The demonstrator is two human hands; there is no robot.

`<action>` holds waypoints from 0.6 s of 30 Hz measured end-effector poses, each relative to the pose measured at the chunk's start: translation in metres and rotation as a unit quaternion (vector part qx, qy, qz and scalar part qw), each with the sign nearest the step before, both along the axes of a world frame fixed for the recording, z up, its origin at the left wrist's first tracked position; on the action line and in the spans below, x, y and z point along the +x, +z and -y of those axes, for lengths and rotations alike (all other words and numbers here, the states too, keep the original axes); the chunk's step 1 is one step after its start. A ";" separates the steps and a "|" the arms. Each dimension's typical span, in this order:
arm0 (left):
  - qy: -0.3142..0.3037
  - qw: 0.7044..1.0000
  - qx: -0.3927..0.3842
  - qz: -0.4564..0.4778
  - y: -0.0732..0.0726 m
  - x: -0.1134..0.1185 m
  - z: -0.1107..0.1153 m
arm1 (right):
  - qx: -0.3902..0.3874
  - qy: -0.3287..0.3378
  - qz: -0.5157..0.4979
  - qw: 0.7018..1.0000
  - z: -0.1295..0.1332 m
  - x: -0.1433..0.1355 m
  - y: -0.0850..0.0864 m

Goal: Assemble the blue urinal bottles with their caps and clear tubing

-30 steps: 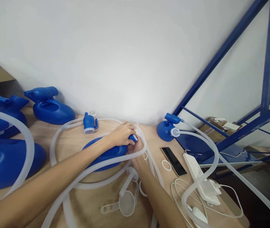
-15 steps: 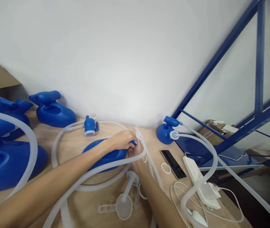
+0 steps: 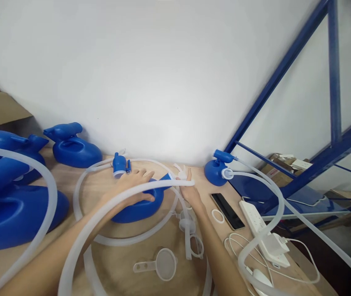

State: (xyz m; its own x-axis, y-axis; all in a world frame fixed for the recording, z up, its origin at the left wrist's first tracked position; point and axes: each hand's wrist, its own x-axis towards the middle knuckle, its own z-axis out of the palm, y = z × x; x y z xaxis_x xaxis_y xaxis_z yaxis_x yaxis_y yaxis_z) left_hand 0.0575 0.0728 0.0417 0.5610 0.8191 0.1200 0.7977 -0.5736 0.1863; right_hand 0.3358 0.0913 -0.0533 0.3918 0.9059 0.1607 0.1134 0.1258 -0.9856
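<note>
A blue plastic urinal bottle (image 3: 140,211) lies on the wooden table before me, its neck pointing right. My left hand (image 3: 136,185) is over its body, thumb and fingers spread apart, resting on or just above it. At the bottle's mouth, my right hand (image 3: 189,189) has its fingers round a white plastic cap (image 3: 182,172); part of the grip is hidden. A translucent corrugated hose (image 3: 116,199) arches across both hands. Below the right hand hangs or lies a clear cap with a short tube (image 3: 187,226). A clear strapped cap (image 3: 166,264) lies nearer me.
More blue bottles (image 3: 17,213) crowd the left, beside a cardboard box (image 3: 2,109). A small blue spout piece (image 3: 120,163) stands behind. Rightward are a blue bottle with hoses (image 3: 215,172), a phone (image 3: 227,210), a white ring (image 3: 217,216), a power strip (image 3: 255,222) and a blue metal frame (image 3: 274,82).
My left hand has left the bottle's mouth and moved left over its body, fingers spreading. My right hand stays near the mouth. The clear cap and short tube have shifted right.
</note>
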 end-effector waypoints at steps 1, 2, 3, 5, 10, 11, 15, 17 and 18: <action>0.015 0.999 -0.023 -0.019 -0.004 -0.007 0.001 | -0.017 -0.036 0.082 0.996 0.003 0.007 0.002; 0.018 0.999 -0.038 -0.029 -0.009 -0.013 0.000 | -0.028 -0.073 0.153 0.985 0.005 0.014 0.003; 0.009 0.999 -0.044 -0.028 -0.014 -0.019 -0.003 | -0.032 -0.100 0.202 0.974 0.008 0.019 0.005; -0.027 0.999 -0.048 0.003 -0.024 -0.028 -0.011 | 0.004 -0.115 0.232 0.966 0.009 0.027 0.009; -0.063 0.991 -0.083 0.089 -0.034 -0.036 -0.025 | 0.119 -0.102 0.129 0.979 -0.003 0.030 0.027; -0.058 0.990 -0.088 0.092 -0.034 -0.035 -0.026 | 0.141 -0.104 0.084 0.981 -0.006 0.029 0.031; -0.059 0.988 -0.096 0.101 -0.032 -0.033 -0.023 | 0.239 -0.094 -0.169 0.952 -0.011 0.024 0.043; -0.060 0.988 -0.099 0.106 -0.032 -0.033 -0.023 | 0.238 -0.081 -0.214 0.944 -0.010 0.022 0.045; -0.061 0.987 -0.101 0.109 -0.032 -0.034 -0.023 | 0.226 -0.071 -0.213 0.948 -0.009 0.021 0.044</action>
